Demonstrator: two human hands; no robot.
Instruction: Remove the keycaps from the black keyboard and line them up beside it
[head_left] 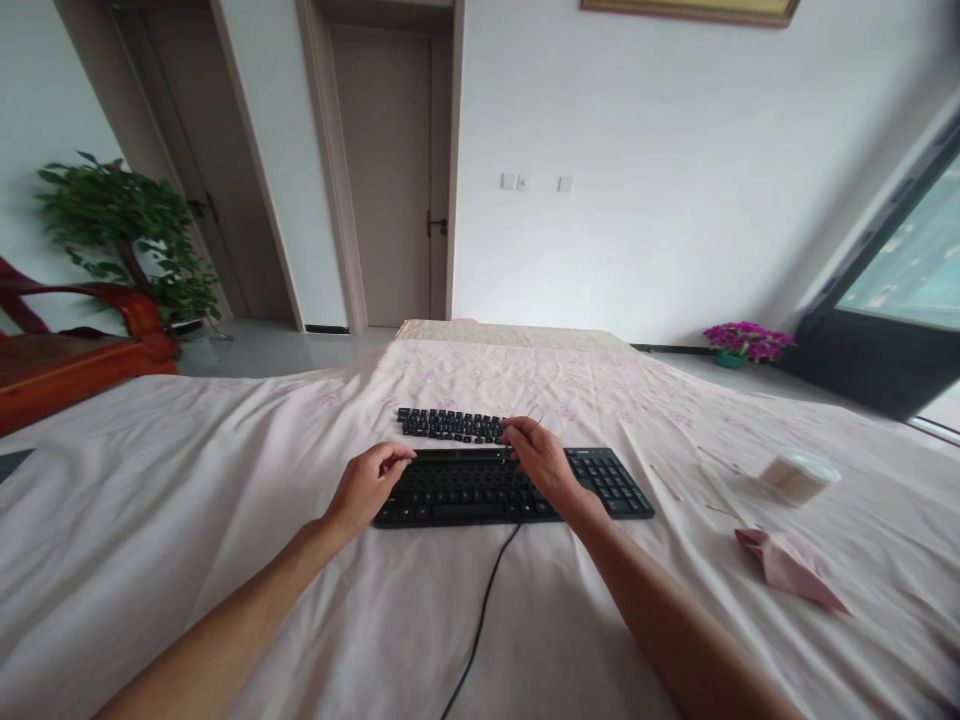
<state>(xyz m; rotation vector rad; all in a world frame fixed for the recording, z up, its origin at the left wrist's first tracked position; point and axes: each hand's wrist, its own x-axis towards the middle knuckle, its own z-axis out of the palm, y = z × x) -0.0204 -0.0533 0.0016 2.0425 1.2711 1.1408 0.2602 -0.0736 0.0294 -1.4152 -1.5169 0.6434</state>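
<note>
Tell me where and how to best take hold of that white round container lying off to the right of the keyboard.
The white container lies on the cloth with nothing touching it. It looks short and round, so probably come from above with the right hand and span its curved side wall, fingers on opposite sides just under the top. The pink folded cloth lies nearer you, so a top approach avoids it.

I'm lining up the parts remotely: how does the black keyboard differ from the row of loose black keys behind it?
The keyboard is a full wired board with a cable trailing toward the camera; the loose keys form a short, narrow strip with no cable. The keyboard lies nearer, with the left hand at its near-left edge; the strip lies farther back, with the right hand fingertips at its right end. Both are black and rest on the pink cloth.
</note>
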